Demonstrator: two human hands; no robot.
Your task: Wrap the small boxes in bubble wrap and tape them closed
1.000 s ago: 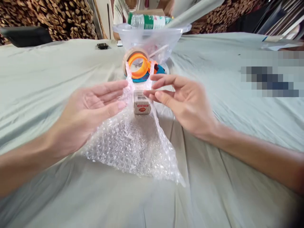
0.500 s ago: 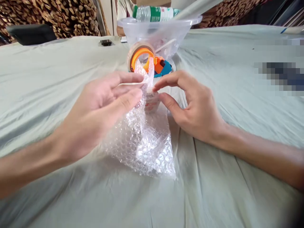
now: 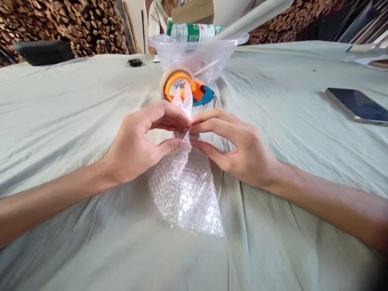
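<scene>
A sheet of clear bubble wrap [image 3: 186, 190] lies folded lengthwise on the pale green cloth, its far end standing up between my fingers. My left hand [image 3: 142, 141] pinches the wrap from the left with thumb and fingers. From the right, my right hand [image 3: 236, 145] pinches the same fold, fingertips meeting those of the left. The small box seen earlier is hidden inside the wrap.
An orange and blue tape dispenser [image 3: 184, 87] sits just beyond my hands, before a clear plastic basin [image 3: 197, 50] with a green-labelled bottle [image 3: 194, 31] across its rim. A phone [image 3: 357, 105] lies at the right, a small black object [image 3: 135, 62] far left. A person sits across the table.
Both hands have closed in from open on either side. They folded the bubble wrap's two sides over the small box, which is now covered.
</scene>
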